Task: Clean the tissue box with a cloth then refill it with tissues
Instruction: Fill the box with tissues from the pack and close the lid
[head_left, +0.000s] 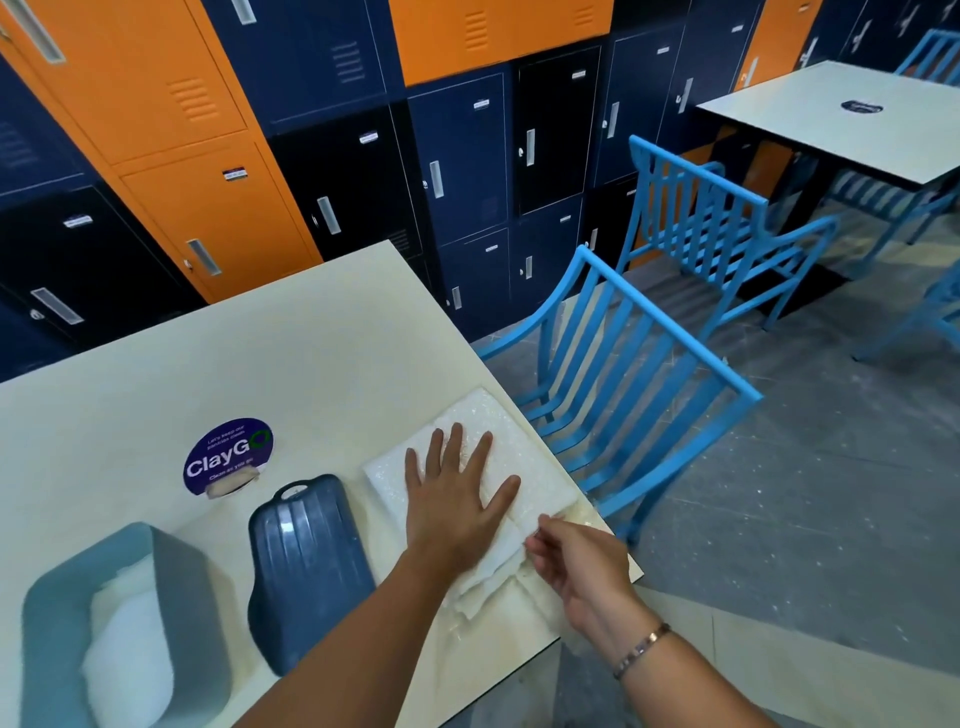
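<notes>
A white stack of tissues (496, 421) lies near the right edge of the cream table (291, 358). My left hand (452, 493) presses flat on the stack, fingers spread. My right hand (576, 561) pinches the stack's near right corner. The blue-grey tissue box (124, 629) stands open at the near left with white tissue or cloth inside it. Its dark blue ribbed lid (306, 561) lies between the box and the tissue stack.
A round purple sticker (226, 457) is on the table behind the lid. A light blue slatted chair (628, 364) stands close against the table's right edge, with more chairs and another table (831, 114) behind. Orange and navy lockers (311, 156) line the wall.
</notes>
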